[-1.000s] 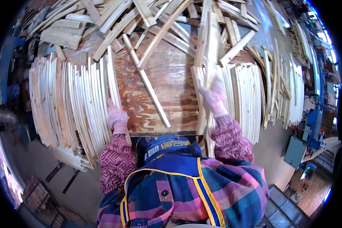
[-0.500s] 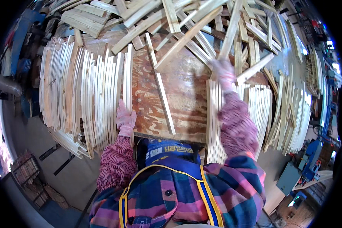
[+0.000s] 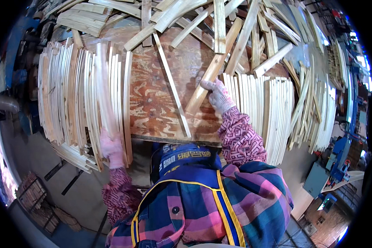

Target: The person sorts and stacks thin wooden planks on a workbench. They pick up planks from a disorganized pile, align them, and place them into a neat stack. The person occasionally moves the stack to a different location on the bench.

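Observation:
My left hand (image 3: 111, 148), in a pale pink glove, is closed round the near end of a whitish wooden strip (image 3: 103, 82). That strip is smeared by motion and lies over the left row of upright-packed strips (image 3: 66, 95). My right hand (image 3: 217, 93), gloved too, grips a broader, yellowish wooden slat (image 3: 211, 72) by its edge, fingers partly hidden behind it. The slat slants from the far pile toward the board's middle. Between my hands a thin strip (image 3: 172, 87) lies alone on the stained plywood board (image 3: 149, 95).
A jumbled pile of wooden slats (image 3: 182, 12) covers the far side. Right of my right hand stands another row of strips (image 3: 279, 120), with loose leaning strips (image 3: 304, 103) beyond it. Blue machinery (image 3: 337, 159) is at the right; a stack of wood (image 3: 33, 194) rests low at the left.
My left hand has moved left and nearer with a strip. The right hand has come back from the far pile toward the middle and now holds a slat. The thin strip still lies there.

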Available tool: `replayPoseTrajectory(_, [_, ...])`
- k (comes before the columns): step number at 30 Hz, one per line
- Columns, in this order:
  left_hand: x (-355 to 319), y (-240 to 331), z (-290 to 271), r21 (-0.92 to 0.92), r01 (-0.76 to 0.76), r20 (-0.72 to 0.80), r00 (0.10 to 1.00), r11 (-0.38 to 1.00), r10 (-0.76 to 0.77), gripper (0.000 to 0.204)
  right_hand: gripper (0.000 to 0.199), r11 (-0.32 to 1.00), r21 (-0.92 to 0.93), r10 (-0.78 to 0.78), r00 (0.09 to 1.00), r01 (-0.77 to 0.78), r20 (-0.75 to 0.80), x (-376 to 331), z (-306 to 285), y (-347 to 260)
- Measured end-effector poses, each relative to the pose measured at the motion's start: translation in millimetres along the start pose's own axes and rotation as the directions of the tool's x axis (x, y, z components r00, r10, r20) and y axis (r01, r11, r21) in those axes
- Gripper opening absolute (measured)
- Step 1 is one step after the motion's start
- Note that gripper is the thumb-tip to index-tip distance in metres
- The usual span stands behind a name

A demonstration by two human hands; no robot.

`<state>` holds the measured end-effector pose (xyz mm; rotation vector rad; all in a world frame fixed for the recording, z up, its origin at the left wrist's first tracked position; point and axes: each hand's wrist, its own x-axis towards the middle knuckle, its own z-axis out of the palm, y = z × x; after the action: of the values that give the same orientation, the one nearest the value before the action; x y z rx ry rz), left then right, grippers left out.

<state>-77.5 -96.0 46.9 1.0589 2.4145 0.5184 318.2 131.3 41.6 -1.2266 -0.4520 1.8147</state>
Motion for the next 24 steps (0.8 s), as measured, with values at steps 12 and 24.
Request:
replayPoseTrajectory(12, [-11,142,39,-0.273,-0.157,0.496,0.823,0.949,0.279,0.076,0.038,0.706,-0.661,0.4,0.913,-0.254,0.076,-94,25,43])
replayPoseTrajectory(24, [-19,128,39,-0.781,0.543,0.623,0.639,0.308,0.452,0.08,0.085,-0.088,-0.995,-0.609,0.793,-0.037,0.024,127,-12,-95])
